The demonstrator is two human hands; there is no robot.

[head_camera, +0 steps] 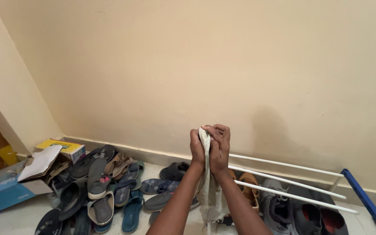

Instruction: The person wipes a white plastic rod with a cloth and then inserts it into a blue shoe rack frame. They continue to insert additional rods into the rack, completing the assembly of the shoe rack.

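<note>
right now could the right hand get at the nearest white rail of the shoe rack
Probably yes. The right hand is raised just above the white rail with nothing between them, but it is clasped with the left hand around a pale cloth, so it isn't free to grip.

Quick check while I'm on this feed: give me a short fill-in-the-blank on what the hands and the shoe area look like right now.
1. Both hands, left hand and right hand, clasp a pale ____ that hangs down between the forearms.
2. The white rack rods end at a ____ side frame.
3. The pile of sandals lies on the ____, left of the rack.
4. Behind the pile sits a ____ box against the wall.

Missing words: cloth; blue; floor; yellow
</note>
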